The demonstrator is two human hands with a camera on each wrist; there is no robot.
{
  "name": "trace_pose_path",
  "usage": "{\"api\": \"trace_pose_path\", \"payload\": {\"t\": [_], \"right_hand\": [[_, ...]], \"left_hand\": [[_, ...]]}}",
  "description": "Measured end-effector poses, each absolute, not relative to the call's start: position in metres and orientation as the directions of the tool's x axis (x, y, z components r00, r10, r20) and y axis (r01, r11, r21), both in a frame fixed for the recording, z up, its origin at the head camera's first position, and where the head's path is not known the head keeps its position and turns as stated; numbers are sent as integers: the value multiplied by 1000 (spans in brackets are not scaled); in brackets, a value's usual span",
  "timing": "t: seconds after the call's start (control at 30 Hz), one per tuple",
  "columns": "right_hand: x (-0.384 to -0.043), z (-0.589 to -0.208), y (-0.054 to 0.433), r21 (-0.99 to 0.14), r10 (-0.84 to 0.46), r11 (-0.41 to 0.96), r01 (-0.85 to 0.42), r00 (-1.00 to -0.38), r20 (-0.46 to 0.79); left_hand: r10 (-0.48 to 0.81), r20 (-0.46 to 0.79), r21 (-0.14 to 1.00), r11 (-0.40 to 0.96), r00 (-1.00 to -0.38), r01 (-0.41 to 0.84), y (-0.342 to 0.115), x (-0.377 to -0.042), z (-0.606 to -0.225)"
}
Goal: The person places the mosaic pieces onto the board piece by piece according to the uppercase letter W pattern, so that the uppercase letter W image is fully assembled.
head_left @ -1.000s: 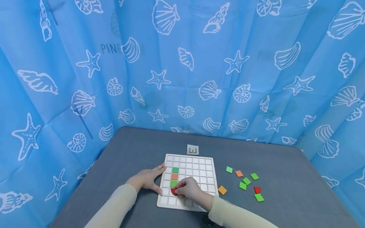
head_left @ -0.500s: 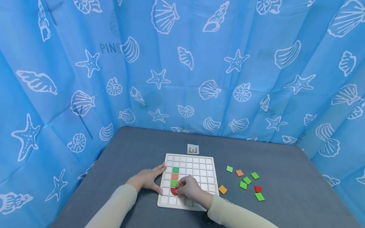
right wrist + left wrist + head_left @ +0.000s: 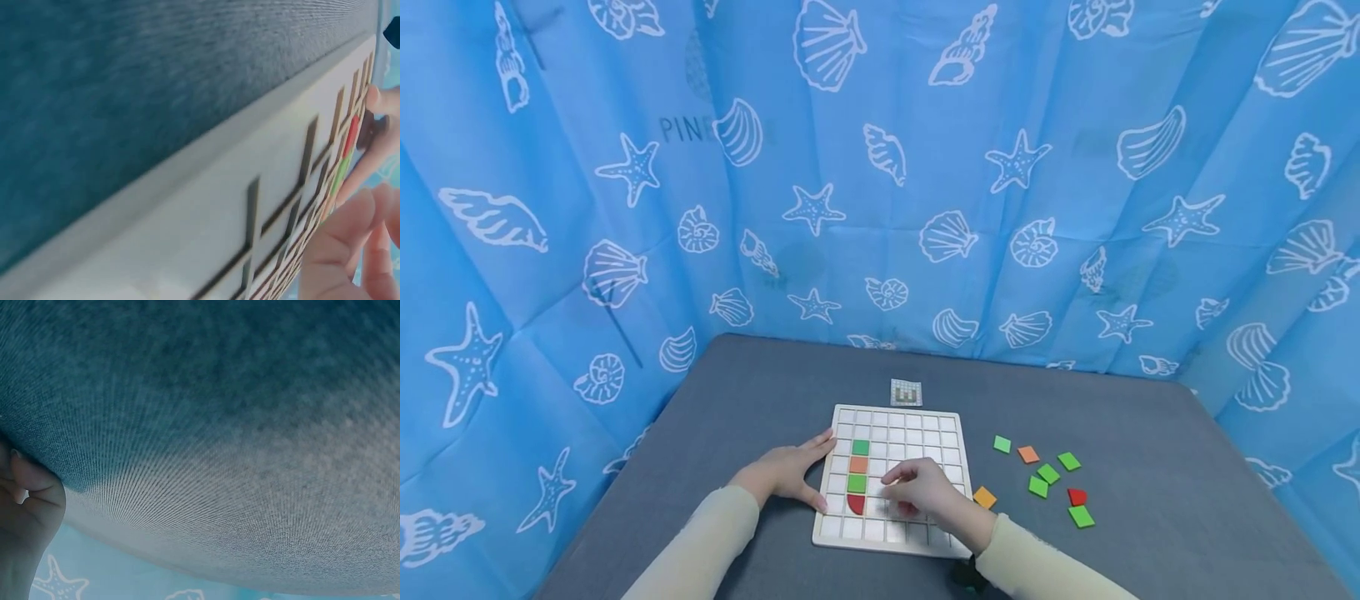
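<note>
A white grid board (image 3: 917, 421) lies on the grey table in the head view. Down one of its left columns run a dark green tile (image 3: 861, 447), an orange tile (image 3: 859, 465), a light green tile (image 3: 857, 483) and a red quarter-round tile (image 3: 856, 504). My left hand (image 3: 786, 473) rests at the board's left edge, thumb and fingers spread along it. Above the board's lower middle, right of the red tile, is my right hand (image 3: 921, 490), fingers loosely bent with nothing visible in them. The right wrist view shows these fingers (image 3: 340, 244) over the grid.
Several loose tiles lie right of the board, among them an orange one (image 3: 984, 497), a pale green one (image 3: 1002, 444) and a red one (image 3: 1077, 497). A small card (image 3: 906, 392) with a patterned figure sits behind the board. A blue shell-print curtain (image 3: 880, 208) hangs behind the table.
My right hand has let go of the red tile and moved right, leaving it in its square below the light green tile. My left hand has stayed at the board's edge.
</note>
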State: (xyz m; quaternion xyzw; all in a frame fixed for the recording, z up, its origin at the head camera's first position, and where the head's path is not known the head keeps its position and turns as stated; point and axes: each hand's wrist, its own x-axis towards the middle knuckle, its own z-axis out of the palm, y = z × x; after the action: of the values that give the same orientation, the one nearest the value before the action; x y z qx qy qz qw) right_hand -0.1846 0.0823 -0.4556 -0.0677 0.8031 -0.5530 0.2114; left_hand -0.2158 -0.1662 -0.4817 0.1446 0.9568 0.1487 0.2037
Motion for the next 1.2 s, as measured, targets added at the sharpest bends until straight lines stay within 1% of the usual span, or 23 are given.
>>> {"api": "trace_pose_path", "payload": {"t": [0.2, 0.4, 0.5, 0.73, 0.93, 1.2], "right_hand": [[-187, -447, 104, -918, -332, 373, 134, -905, -267], [-191, -439, 131, -922, -315, 373, 104, -921, -232], [-194, -434, 143, -920, -297, 379, 97, -929, -220], [-197, -425, 165, -915, -233, 386, 122, -946, -224], [-200, -425, 182, -887, -182, 439, 141, -953, -241], [-205, -434, 205, -873, -206, 466, 141, -943, -263]], "left_hand": [[338, -338, 355, 910, -879, 214, -167, -215, -481], [345, -360, 367, 907, -867, 208, -168, -218, -481], [342, -363, 363, 909, -866, 206, -168, -219, -483], [345, -361, 372, 905, -867, 206, -169, -219, -485], [347, -359, 370, 905, -867, 209, -170, -219, -486], [348, -361, 370, 905, -865, 210, -168, -219, -484]]}}
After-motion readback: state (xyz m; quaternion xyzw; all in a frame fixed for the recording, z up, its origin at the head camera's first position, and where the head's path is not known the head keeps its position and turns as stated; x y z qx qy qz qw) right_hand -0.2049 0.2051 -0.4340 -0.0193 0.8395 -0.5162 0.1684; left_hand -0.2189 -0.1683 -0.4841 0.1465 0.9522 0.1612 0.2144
